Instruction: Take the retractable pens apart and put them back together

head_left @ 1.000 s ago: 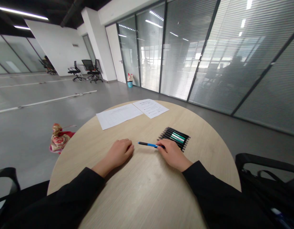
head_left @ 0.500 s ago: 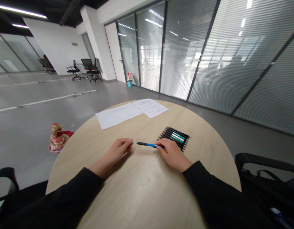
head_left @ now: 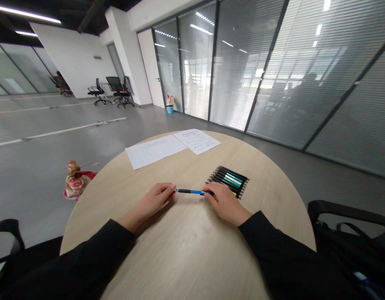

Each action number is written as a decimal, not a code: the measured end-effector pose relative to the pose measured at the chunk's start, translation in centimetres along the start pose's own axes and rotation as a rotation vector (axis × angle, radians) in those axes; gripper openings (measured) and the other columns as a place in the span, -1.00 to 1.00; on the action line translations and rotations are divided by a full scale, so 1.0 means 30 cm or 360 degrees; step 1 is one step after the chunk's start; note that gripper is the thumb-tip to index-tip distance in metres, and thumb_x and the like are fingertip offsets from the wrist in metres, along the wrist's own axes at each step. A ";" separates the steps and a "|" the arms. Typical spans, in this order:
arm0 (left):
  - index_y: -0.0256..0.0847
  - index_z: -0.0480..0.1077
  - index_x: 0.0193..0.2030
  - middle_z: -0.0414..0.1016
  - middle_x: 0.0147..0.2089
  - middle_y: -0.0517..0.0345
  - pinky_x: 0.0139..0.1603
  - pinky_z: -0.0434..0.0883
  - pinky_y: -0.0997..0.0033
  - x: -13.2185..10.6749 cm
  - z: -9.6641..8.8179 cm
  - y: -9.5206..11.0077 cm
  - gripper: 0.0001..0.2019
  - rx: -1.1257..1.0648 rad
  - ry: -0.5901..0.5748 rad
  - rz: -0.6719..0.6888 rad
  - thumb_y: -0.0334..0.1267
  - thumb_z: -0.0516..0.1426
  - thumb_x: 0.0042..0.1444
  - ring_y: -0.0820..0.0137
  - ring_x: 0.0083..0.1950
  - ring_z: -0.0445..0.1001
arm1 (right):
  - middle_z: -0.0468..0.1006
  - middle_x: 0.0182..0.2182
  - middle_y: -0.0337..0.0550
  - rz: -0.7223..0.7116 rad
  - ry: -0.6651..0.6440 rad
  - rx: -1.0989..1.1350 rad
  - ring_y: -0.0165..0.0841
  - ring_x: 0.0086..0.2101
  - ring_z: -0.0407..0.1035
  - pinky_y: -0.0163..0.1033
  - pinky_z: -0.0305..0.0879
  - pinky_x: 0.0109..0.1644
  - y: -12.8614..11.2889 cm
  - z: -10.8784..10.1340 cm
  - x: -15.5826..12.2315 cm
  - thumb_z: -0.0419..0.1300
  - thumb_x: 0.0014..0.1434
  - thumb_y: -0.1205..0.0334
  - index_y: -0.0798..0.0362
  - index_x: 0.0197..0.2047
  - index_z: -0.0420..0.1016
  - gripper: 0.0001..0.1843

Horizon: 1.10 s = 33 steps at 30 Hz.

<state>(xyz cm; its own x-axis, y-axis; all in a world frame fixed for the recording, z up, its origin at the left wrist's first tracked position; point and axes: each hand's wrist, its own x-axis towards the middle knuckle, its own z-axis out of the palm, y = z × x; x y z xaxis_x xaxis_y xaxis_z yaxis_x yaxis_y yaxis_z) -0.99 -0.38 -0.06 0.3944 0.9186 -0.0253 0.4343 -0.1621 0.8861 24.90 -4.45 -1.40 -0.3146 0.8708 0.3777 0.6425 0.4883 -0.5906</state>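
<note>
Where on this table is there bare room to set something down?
Bare: the near table between the sleeves, the left edge beside the left hand, and the strip between sheets and blue pen. Crowded: right hand beside the pen row.

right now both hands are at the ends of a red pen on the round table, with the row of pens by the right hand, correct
Not quite: the head view shows the pen is blue, not red. The rest holds: the left hand and the right hand are at its ends on the round table, with the row of pens by the right hand.
</note>
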 end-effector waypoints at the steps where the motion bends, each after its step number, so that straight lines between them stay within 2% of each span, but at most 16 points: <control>1: -0.19 0.28 -0.51 0.13 -0.59 0.27 -0.52 0.05 0.42 0.000 -0.001 0.000 -0.54 0.0016 -0.0007 -0.0002 0.11 0.02 0.27 0.47 -0.54 0.08 | 0.58 -0.23 -0.10 -0.0001 0.0004 -0.0004 -0.25 -0.18 0.43 -0.17 0.30 -0.04 -0.001 -0.001 0.000 0.17 0.33 0.43 0.08 -0.17 0.54 -0.87; 21: -0.21 0.32 -0.49 0.18 -0.57 0.25 -0.48 0.12 0.42 -0.003 0.000 0.013 -0.54 0.0089 -0.0013 0.0020 0.09 0.00 0.28 0.45 -0.52 0.12 | 0.58 -0.21 -0.08 -0.0019 -0.0018 -0.0034 -0.25 -0.15 0.44 -0.16 0.30 -0.02 0.000 0.009 -0.002 0.17 0.34 0.41 0.07 -0.15 0.54 -0.87; 28: -0.20 0.29 -0.49 0.19 -0.54 0.25 -0.44 0.14 0.41 -0.006 0.003 0.027 -0.57 0.0095 -0.0015 0.0065 0.06 0.02 0.27 0.44 -0.48 0.13 | 0.58 -0.20 -0.07 -0.0046 -0.0044 -0.0059 -0.23 -0.13 0.43 -0.15 0.31 0.00 -0.008 0.006 -0.003 0.16 0.36 0.39 0.07 -0.14 0.55 -0.87; 33: -0.21 0.31 -0.44 0.22 -0.49 0.25 -0.41 0.15 0.42 -0.005 -0.003 0.024 -0.62 0.0113 -0.0051 0.0122 0.04 0.06 0.26 0.43 -0.44 0.16 | 0.57 -0.22 -0.07 -0.0068 -0.0049 -0.0091 -0.24 -0.16 0.42 -0.16 0.30 -0.05 0.000 0.006 -0.005 0.16 0.36 0.39 0.08 -0.14 0.56 -0.86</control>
<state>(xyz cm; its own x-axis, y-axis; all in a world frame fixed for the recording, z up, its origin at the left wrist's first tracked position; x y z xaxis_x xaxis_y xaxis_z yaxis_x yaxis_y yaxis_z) -0.81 -0.61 0.62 0.4541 0.8906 0.0255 0.4576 -0.2577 0.8510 24.81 -4.57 -1.59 -0.3636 0.8509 0.3791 0.6666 0.5219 -0.5322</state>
